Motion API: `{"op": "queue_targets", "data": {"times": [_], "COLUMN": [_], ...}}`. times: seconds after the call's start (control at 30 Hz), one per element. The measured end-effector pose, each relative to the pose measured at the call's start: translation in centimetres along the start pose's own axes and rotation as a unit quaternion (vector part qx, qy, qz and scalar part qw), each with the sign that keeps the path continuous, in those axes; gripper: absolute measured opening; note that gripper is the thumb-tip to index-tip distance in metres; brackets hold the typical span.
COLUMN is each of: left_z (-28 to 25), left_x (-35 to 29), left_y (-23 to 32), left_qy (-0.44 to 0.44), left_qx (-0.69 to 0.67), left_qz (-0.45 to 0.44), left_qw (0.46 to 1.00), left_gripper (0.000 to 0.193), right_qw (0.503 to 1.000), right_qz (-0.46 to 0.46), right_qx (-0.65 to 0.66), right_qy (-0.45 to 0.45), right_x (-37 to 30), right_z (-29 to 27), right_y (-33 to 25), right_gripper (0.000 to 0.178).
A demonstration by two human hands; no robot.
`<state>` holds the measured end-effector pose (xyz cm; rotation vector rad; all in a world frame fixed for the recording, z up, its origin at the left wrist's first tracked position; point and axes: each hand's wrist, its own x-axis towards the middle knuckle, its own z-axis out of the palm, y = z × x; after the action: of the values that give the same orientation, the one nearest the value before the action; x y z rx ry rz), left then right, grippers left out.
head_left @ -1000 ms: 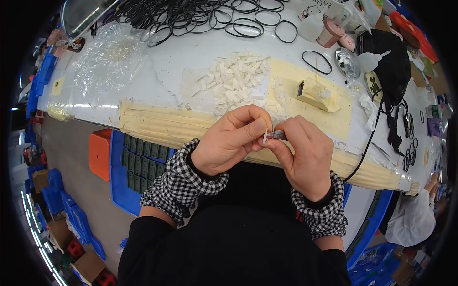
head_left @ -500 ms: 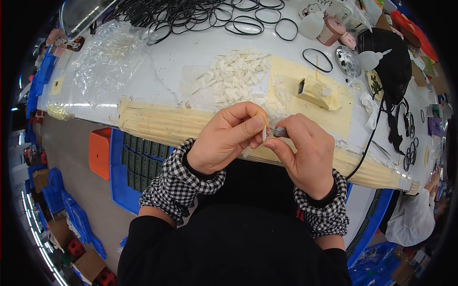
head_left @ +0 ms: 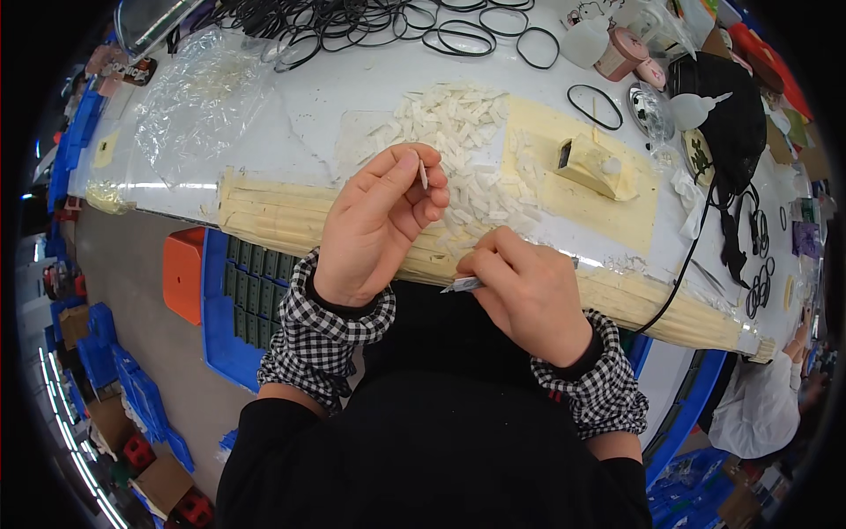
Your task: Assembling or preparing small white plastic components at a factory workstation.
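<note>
A: Left hand (head_left: 374, 225)?
B: Raised over the table (head_left: 291, 106) edge, thumb and forefinger clamped on a small white piece (head_left: 423, 172), at 9 o'clock of the pile of white pieces (head_left: 458, 132).

A: Right hand (head_left: 529, 295)?
B: At 5 o'clock of the left hand, apart from it; fingers closed around a small grey tool (head_left: 463, 284), tip pointing to 9 o'clock.

A: Surroundings?
B: Black rubber rings (head_left: 352, 22) at 12 o'clock; a cream block (head_left: 592, 167) at 2 o'clock.

This is a small-parts assembly workshop. A long white workbench (head_left: 335, 97) fills the upper frame, carrying a heap of small white plastic parts (head_left: 458, 132) at centre and many black rubber rings (head_left: 352, 22) along the top edge. Blue storage crates (head_left: 106, 370) stand on the floor at lower left.
</note>
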<state>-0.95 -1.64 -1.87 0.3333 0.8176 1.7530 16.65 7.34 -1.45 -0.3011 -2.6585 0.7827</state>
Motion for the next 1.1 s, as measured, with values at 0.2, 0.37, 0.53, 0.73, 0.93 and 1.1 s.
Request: {"op": "queue_targets", "data": {"times": [0.2, 0.37, 0.53, 0.73, 0.93, 1.1], "left_z": [2.1, 2.2, 2.2, 1.5, 1.3, 1.2], "left_x": [-1.0, -0.9, -0.8, -0.5, -0.4, -0.3], "left_y": [-1.1, -2.6, -2.7, -2.1, -2.6, -3.0], "left_qy": [0.001, -0.041, -0.042, -0.094, -0.105, -0.114], "left_qx": [0.078, 0.073, 0.031, 0.079, 0.068, 0.05], "left_qz": [-0.072, -0.068, -0.089, -0.092, -0.1, -0.084], "left_qw": [0.994, 0.994, 0.995, 0.988, 0.987, 0.989], "left_gripper": [0.021, 0.014, 0.014, 0.014, 0.013, 0.013], "right_qw": [0.972, 0.95, 0.964, 0.993, 0.993, 0.992], "right_qz": [0.109, 0.159, 0.109, 0.062, 0.072, 0.068], "right_qx": [0.145, 0.199, 0.174, 0.014, -0.029, -0.029], "right_qy": [0.147, 0.18, 0.171, 0.097, 0.094, 0.104], "right_x": [0.7, 0.8, 0.7, 0.3, 0.1, 0.1], "right_z": [-2.1, -2.3, -2.7, -2.8, -2.5, -2.3], "right_y": [0.0, -1.0, -0.9, 0.6, 0.4, 0.5], "right_gripper": [0.022, 0.017, 0.019, 0.031, 0.035, 0.035]}}
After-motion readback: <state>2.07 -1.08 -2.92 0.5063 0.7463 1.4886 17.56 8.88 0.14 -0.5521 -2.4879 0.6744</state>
